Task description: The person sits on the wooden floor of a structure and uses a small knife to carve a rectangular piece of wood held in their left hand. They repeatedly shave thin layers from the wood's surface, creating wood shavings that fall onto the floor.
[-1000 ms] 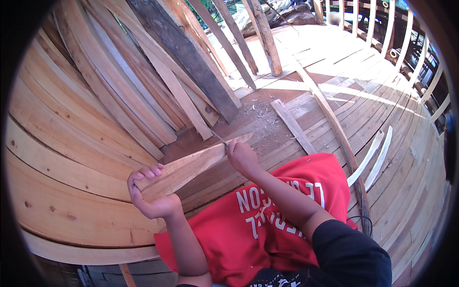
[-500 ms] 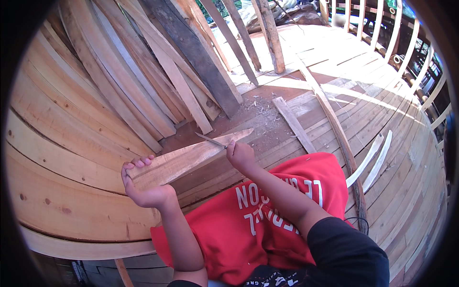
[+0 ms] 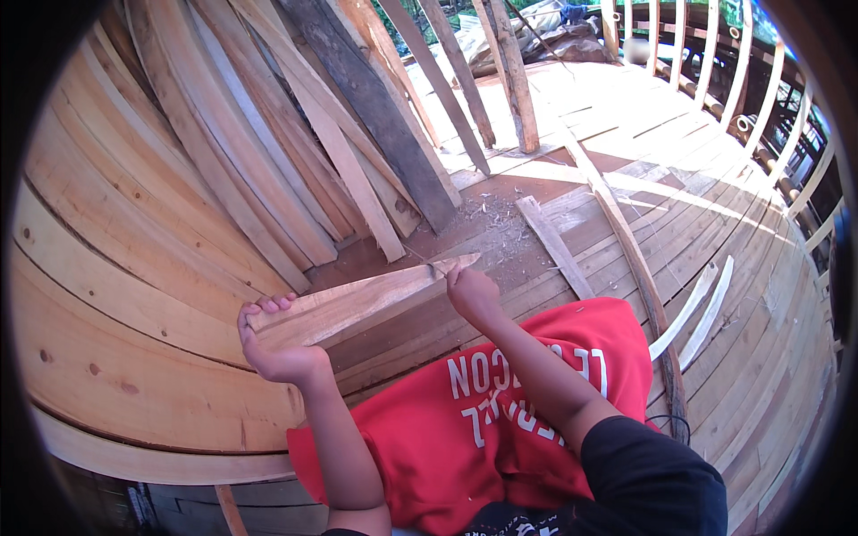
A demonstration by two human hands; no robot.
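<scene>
A tapered wooden board (image 3: 368,305), pale and pointed at its right end, slants across in front of me. My left hand (image 3: 284,354) is closed around its wide left end, fingers curled over the far edge. Near the pointed end, my right hand (image 3: 474,297) is closed on a knife whose handle is mostly hidden in the fist. The knife's thin blade (image 3: 420,257) lies across the board's far edge and sticks out beyond it. Below the board, a red cloth (image 3: 563,456) with white print covers my lap.
Long planks (image 3: 179,161) lean along the curved wooden wall (image 3: 125,366) at left. A dark post (image 3: 366,107) rises beyond the board, with wood shavings (image 3: 494,216) by its foot. On the plank floor lie a long strip (image 3: 626,237) and two pale curved pieces (image 3: 709,313). A slatted railing (image 3: 742,71) borders the far right.
My right hand has moved slightly right and nearer, taking the knife along the board toward its pointed tip. My left hand keeps its hold. The whole view has shifted slightly.
</scene>
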